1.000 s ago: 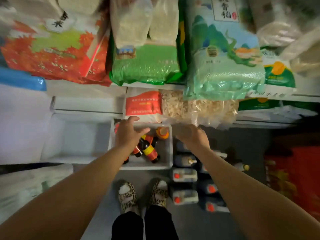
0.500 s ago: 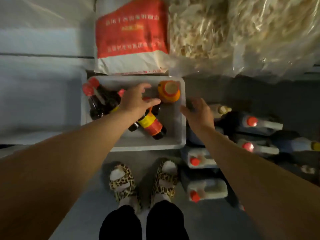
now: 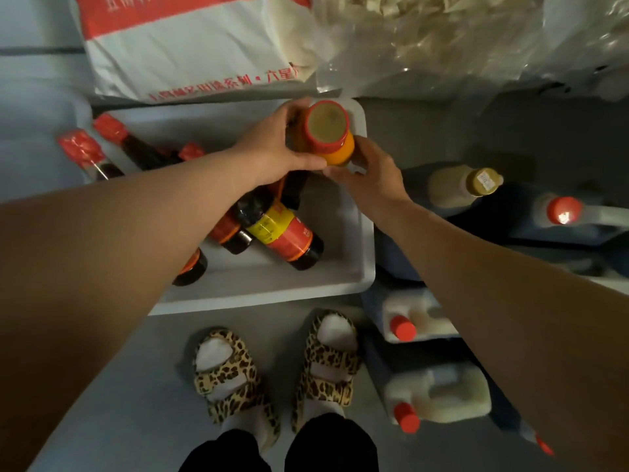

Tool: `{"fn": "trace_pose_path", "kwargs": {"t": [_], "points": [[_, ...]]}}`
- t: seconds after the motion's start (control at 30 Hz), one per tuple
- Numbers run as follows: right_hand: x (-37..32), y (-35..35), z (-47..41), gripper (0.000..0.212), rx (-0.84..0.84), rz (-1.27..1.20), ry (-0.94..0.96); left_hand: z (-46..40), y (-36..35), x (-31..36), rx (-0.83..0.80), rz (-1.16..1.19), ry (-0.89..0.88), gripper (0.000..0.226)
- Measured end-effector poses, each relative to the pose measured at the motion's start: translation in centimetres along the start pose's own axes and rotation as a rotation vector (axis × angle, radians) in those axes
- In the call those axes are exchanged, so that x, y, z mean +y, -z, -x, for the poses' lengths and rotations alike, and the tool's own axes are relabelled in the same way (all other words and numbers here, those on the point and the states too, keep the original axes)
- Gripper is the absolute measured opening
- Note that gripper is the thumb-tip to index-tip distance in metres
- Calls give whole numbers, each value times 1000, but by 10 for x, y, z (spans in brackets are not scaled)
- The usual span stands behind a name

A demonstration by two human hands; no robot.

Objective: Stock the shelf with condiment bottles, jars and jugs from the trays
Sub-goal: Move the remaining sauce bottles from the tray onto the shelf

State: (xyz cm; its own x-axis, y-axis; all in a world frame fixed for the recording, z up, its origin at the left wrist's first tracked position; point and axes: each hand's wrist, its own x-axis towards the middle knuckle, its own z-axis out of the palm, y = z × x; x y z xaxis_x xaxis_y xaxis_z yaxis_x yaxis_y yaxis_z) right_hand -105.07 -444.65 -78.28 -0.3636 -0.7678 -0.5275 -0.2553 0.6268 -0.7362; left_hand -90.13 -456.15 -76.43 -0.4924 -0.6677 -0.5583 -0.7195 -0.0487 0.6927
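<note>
Jar (image 3: 326, 137), orange with red lid, being held upright over the far right corner of the white tray (image 3: 357, 260), between both hands. Left hand (image 3: 272, 155) wrapping its left side, fingers curled round the body; right hand (image 3: 367, 172) cupping the near right side, fingers on the lower body. Base contact with the tray: cannot tell, hidden by hands.

Advice for the lift:
- Keeping it vertical, lid up; gripping the body, not the lid.
- Raising straight up to clear the dark bottles (image 3: 282, 229) lying just below the hands.
- Shifting one palm under the base before carrying to the shelf, probably heavy glass.
- Watching the red-and-white sack (image 3: 190, 46) and clear bag (image 3: 442, 35) overhanging directly above.

Jugs (image 3: 439, 393) on the floor at right still waiting.
</note>
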Motion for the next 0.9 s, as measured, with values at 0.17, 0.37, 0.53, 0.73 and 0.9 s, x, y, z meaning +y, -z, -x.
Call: {"fn": "trace_pose_path", "kwargs": {"t": [0.17,0.37,0.53,0.73,0.9], "points": [[4,-1,-4,50,-4,-35,26,-4,2,4,-17,61,-1,78],[-23,16,13,60,-27,-12,52,20,18,19,-11,164,-2,77],[-76,54,56,66,-14,-41,74,59,50,68,-48,257,23,80],[-152,105,144,19,-4,-247,90,130,97,151,-54,147,42,83],[-237,153,219,23,16,-329,121,208,149,230,-67,174,51,90]]}}
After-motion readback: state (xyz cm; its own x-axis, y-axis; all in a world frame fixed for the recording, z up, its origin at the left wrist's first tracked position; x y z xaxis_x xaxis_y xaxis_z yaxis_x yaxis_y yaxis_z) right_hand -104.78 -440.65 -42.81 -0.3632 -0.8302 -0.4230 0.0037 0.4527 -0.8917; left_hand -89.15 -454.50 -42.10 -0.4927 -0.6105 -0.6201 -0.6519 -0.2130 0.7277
